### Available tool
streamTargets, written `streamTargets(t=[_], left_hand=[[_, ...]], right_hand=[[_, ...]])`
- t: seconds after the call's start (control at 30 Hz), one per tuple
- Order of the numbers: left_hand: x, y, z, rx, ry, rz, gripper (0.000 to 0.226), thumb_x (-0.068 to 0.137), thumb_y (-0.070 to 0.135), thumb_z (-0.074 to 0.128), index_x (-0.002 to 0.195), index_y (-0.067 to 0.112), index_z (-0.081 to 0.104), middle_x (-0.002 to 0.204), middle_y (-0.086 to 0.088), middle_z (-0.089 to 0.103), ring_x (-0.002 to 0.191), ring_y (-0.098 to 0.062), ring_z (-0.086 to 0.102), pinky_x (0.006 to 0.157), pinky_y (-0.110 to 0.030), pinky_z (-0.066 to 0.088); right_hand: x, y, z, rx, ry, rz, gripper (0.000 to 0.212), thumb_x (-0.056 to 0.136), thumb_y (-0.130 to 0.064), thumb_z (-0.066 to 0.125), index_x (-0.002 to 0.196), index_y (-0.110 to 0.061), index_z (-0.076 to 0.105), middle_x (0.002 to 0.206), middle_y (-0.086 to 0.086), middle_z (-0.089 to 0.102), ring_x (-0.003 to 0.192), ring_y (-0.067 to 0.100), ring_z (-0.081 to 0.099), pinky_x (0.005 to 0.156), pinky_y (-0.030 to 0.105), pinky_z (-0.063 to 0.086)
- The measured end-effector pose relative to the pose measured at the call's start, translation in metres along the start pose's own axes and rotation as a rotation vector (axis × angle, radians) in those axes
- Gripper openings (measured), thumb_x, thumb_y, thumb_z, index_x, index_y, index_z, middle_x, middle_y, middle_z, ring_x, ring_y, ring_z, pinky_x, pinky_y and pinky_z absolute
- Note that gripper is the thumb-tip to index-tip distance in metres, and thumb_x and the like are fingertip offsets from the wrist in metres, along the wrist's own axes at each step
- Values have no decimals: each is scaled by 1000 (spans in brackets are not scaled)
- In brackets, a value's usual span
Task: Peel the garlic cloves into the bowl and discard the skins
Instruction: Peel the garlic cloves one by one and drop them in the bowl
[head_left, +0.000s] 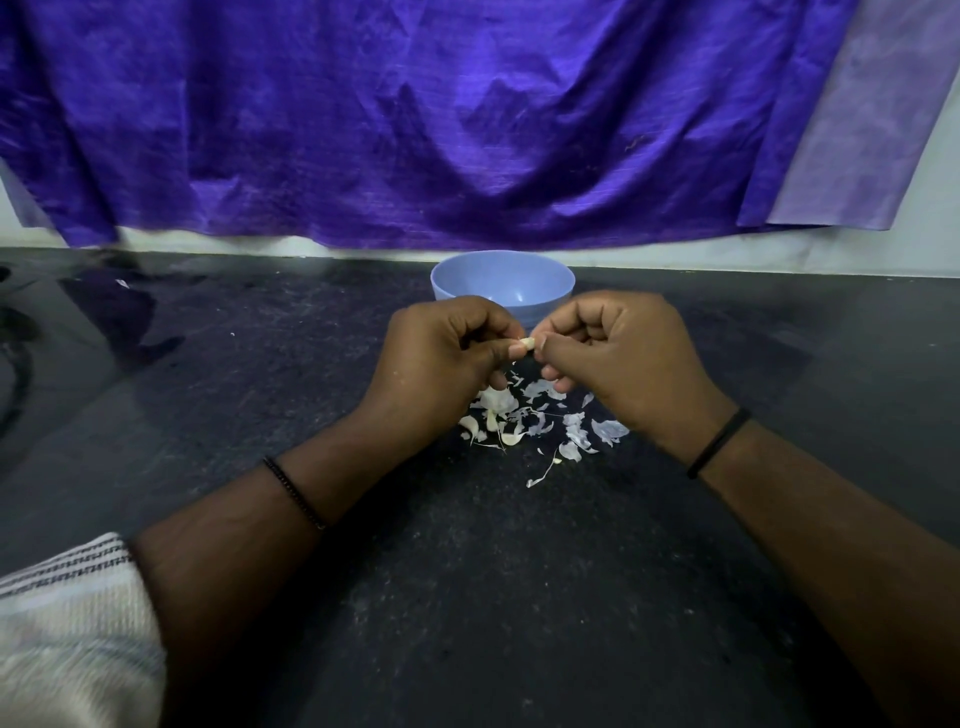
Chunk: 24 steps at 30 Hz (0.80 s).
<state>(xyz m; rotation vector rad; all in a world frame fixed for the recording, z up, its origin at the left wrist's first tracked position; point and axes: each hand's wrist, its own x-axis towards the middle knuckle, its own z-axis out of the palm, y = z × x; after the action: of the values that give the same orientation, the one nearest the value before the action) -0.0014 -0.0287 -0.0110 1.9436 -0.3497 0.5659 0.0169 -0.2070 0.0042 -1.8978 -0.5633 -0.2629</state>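
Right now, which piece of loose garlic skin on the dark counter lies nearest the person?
The thin curled white garlic skin strip, lying alone on the dark counter, nearer the person than the main skin pile.
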Motion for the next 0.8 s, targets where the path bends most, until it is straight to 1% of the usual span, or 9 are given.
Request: streamTargets(t=[0.1, 0.23, 0.3, 0.4, 0.5, 0.57, 0.67, 0.73, 0.8], left_hand=[[-1, 3, -1, 24, -4, 12, 9, 81, 4, 79, 82, 13, 76, 68, -1, 72, 57, -13, 70, 62, -44, 60], [-1, 5, -1, 34, -6, 10, 9, 81, 6, 80, 79, 14, 76, 66, 1, 72, 56, -12, 70, 62, -41, 61], [-3, 6, 0, 41, -5, 21, 7, 81, 6, 80, 80, 12, 77, 66, 1, 72, 56, -12, 70, 61, -37, 61], [-4, 7, 1, 53, 6, 48, 5, 81, 4, 79, 81, 10, 77, 65, 2, 72, 55, -9, 69, 59, -28, 59], [-3, 7, 0, 44, 11, 57, 7, 81, 3, 78, 81, 10, 77, 65, 0, 72, 55, -10, 69, 58, -25, 57], [-2, 6, 0, 7, 11, 47, 10, 81, 2, 78, 80, 11, 76, 66, 0, 72, 55, -12, 69, 57, -27, 57], [0, 6, 1, -92, 18, 6, 14, 81, -3, 76, 79, 11, 74, 68, -3, 72, 55, -15, 68, 56, -32, 58], [1, 6, 1, -177, 19, -23, 15, 82, -5, 74, 79, 9, 73, 67, -4, 71, 55, -17, 67, 57, -36, 57], [1, 6, 1, -243, 16, -42, 15, 83, -5, 73, 80, 9, 72, 65, -6, 71, 56, -18, 65, 57, -35, 56]], right_hand=[[-1, -1, -1, -76, 14, -65, 10, 85, -13, 76, 78, -19, 75, 68, -5, 73, 63, 16, 71, 60, 30, 59], [-2, -5, -2, -193, 27, -141, 7, 82, -14, 77, 75, -18, 77, 60, -14, 67, 54, -1, 61, 54, 10, 42], [-3, -7, 0, -213, 56, -148, 7, 79, -15, 78, 73, -16, 76, 61, -11, 68, 54, -1, 59, 52, 11, 43], [-3, -6, 4, -207, 102, -148, 9, 74, -23, 77, 69, -16, 73, 61, -4, 68, 53, 2, 58, 52, 20, 48], [-4, -6, 8, -179, 132, -129, 12, 73, -23, 78, 69, -14, 72, 61, -2, 69, 53, 3, 57, 52, 19, 48], [-4, -5, 10, -131, 153, -99, 11, 73, -21, 77, 71, -12, 71, 63, -2, 70, 55, 6, 63, 53, 18, 51], [-2, -4, 13, 74, 117, 2, 6, 82, -9, 72, 77, -8, 71, 66, 4, 72, 61, 18, 71, 57, 28, 58], [-1, -5, 14, 239, 83, 72, 11, 87, 1, 65, 79, -4, 69, 63, 5, 69, 58, 16, 68, 54, 25, 57], [0, -7, 15, 351, 51, 116, 14, 89, 7, 60, 80, -2, 66, 61, 3, 67, 57, 15, 66, 53, 23, 56]])
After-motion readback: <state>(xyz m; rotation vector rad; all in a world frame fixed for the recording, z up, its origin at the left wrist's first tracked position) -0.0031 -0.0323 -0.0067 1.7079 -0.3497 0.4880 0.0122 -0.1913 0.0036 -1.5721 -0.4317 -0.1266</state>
